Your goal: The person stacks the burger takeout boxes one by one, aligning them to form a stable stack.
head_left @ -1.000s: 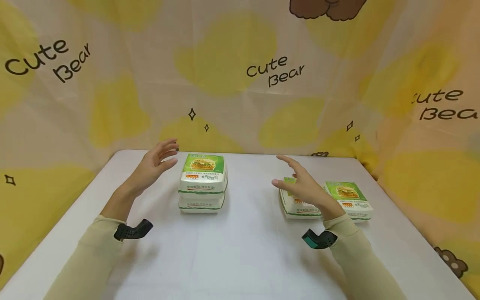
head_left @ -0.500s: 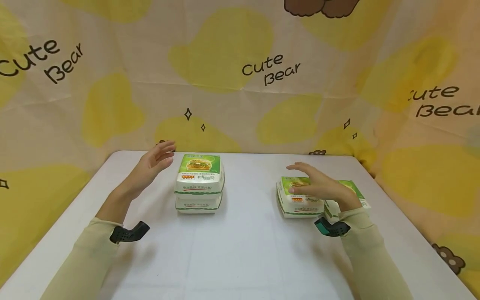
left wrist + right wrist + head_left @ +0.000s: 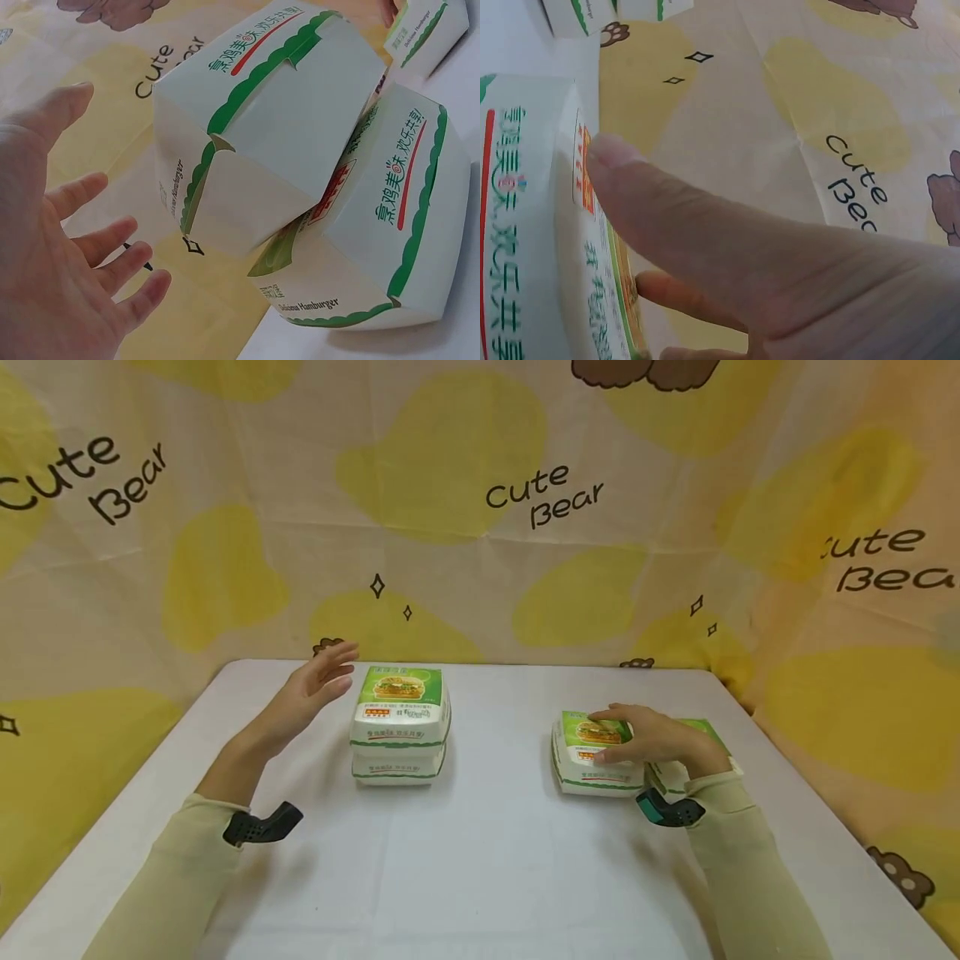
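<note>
Two white-and-green hamburger boxes stand stacked left of the middle in the head view, the upper box [image 3: 397, 714] resting on the lower box [image 3: 396, 768]. My left hand [image 3: 307, 689] hovers beside the stack's left side, fingers spread and relaxed. A gap shows between those fingers [image 3: 116, 259] and the boxes in the left wrist view. On the right, my right hand [image 3: 648, 739] is over the inner hamburger box [image 3: 577, 768], thumb [image 3: 619, 161] near its top front edge. Contact is hard to tell. The outer hamburger box [image 3: 705, 727] is partly hidden behind that hand and wrist.
A white-covered table [image 3: 480, 877] carries all the boxes, with white surface between the stack and the right pair. A yellow-patterned cloth [image 3: 450, 468] stands behind and along both sides. Each wrist wears a black band [image 3: 262, 823].
My right hand has moved right and down onto the inner box on the right. My left hand stays beside the stack, and the boxes have not been moved.
</note>
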A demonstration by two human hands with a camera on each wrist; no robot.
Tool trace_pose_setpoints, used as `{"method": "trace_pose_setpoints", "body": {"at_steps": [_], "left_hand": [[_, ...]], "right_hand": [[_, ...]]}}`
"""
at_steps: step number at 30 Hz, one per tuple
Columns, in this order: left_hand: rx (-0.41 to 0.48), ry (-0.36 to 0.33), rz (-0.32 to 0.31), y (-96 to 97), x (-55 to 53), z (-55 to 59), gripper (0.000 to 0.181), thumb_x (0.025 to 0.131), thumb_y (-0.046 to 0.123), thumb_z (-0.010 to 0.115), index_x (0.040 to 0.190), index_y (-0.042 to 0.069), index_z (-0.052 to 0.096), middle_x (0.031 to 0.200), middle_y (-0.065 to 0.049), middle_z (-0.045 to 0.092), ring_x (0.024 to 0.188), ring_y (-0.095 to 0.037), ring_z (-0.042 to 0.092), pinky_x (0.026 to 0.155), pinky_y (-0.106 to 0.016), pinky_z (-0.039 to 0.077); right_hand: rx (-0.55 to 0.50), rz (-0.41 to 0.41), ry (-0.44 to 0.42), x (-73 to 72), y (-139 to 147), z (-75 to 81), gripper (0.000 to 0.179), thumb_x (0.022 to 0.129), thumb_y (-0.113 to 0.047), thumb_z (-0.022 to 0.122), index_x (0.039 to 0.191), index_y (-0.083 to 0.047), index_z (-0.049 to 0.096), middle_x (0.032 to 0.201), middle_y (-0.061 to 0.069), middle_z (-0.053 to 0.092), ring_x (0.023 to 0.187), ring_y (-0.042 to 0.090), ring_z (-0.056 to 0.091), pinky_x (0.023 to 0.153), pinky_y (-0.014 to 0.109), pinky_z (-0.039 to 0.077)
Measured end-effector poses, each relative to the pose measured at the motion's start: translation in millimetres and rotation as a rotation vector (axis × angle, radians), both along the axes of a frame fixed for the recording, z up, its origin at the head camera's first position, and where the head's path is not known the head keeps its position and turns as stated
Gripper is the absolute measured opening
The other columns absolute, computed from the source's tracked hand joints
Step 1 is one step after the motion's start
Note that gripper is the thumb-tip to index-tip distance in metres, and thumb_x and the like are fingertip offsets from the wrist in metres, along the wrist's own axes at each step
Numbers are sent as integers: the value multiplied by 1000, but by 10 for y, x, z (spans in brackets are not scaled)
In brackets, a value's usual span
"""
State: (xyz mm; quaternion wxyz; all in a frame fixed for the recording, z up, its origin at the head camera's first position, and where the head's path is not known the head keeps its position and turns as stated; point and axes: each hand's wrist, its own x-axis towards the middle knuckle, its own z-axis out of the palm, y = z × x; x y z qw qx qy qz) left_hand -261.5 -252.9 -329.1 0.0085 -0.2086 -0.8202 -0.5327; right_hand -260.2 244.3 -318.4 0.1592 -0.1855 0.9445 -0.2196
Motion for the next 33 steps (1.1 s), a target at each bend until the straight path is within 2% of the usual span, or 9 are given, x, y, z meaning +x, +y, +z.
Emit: {"method": "trace_pose_setpoints", "body": {"at_steps": [3, 6, 10, 12, 16, 20, 28, 33], "left_hand": [[8, 8, -27, -5, -4, -16, 61, 106, 18, 49, 161, 12, 23, 166, -16, 23, 153, -41, 21, 119, -70, 20], [18, 6, -63, -9, -12, -41, 64, 104, 15, 49, 162, 14, 20, 168, -15, 17, 154, -41, 15, 117, -75, 18], [29, -7, -104, -5, -49, -91, 71, 103, 18, 50, 163, 20, 13, 170, -14, 11, 157, -42, 6, 115, -79, 12], [36, -28, -126, -7, -71, -124, 76, 102, 22, 53, 164, 25, 9, 171, -14, 6, 157, -44, 2, 115, -79, 9], [27, -74, -193, -26, -95, -184, 93, 96, 35, 65, 163, 34, 0, 171, -15, -3, 155, -52, -2, 113, -81, 9], [-10, -99, -246, -37, -108, -212, 107, 90, 37, 74, 161, 41, -6, 171, -15, -9, 153, -57, -3, 111, -83, 11], [-19, -119, -236, -60, -50, -182, 121, 83, 26, 82, 159, 46, -10, 170, -15, -12, 154, -54, -5, 115, -80, 6], [-38, -128, -249, -22, -64, -209, 123, 82, 25, 83, 158, 47, -11, 171, -15, -10, 155, -52, -2, 116, -78, 9]], "right_hand": [[5, -8, -23, 4, -31, -37, 81, 85, -43, 80, 152, -14, 46, 164, 30, 21, 148, 58, 18, 113, 77, 24], [28, 6, -26, -6, -102, -88, 85, 84, -46, 80, 155, -16, 42, 165, 29, 21, 149, 56, 18, 112, 77, 25], [60, 44, 13, -36, -248, -133, 89, 84, -48, 79, 157, -17, 38, 164, 27, 24, 148, 54, 21, 111, 77, 26], [57, 63, 21, -47, -319, -143, 90, 84, -48, 78, 158, -17, 37, 164, 28, 23, 148, 55, 21, 111, 78, 25], [25, 76, -1, -60, -405, -165, 90, 86, -45, 78, 159, -18, 33, 166, 28, 11, 149, 57, 18, 113, 78, 23], [-16, 71, -37, -83, -409, -195, 93, 86, -41, 80, 161, -19, 28, 167, 27, -1, 149, 57, 17, 113, 77, 23], [-57, 78, -69, -78, -346, -212, 105, 80, -38, 85, 162, -20, 21, 168, 26, -1, 151, 56, 14, 114, 77, 21], [-65, 56, -99, -22, -275, -197, 106, 80, -35, 85, 162, -21, 20, 168, 27, 2, 150, 57, 14, 114, 78, 19]]}}
